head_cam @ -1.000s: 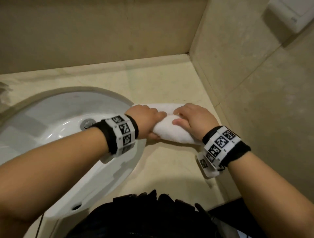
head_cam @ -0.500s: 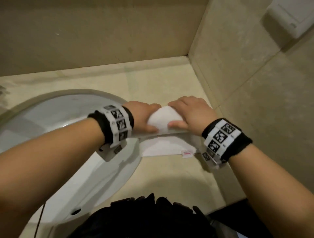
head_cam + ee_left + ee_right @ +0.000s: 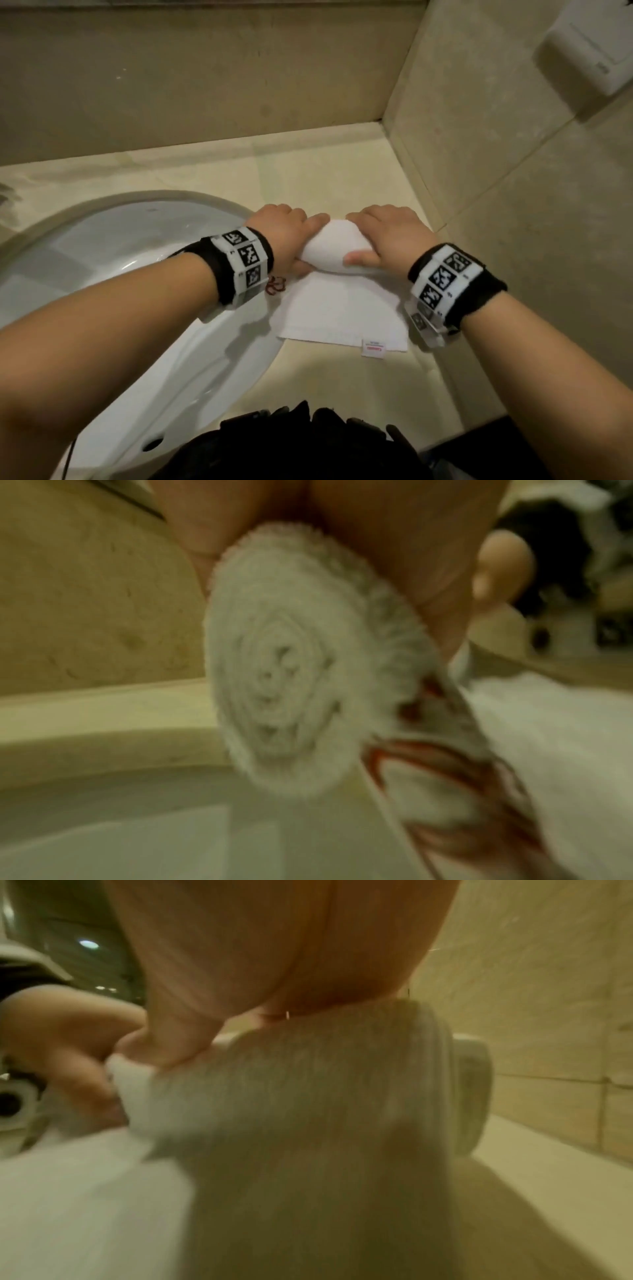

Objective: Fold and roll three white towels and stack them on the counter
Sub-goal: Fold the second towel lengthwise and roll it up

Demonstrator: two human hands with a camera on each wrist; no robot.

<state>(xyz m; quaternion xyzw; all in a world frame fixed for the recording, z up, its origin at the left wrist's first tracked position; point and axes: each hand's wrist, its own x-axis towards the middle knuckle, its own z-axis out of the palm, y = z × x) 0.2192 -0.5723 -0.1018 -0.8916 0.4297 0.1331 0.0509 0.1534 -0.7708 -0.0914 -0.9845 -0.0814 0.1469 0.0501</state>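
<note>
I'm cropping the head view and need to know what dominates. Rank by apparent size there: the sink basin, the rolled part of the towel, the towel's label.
1. Sink basin, largest, though arms hide part.
2. Rolled part of the towel, partly under both hands.
3. Towel's label, smallest.

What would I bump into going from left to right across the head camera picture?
Sink → left hand → rolled towel → right hand → side wall → white wall box.
</note>
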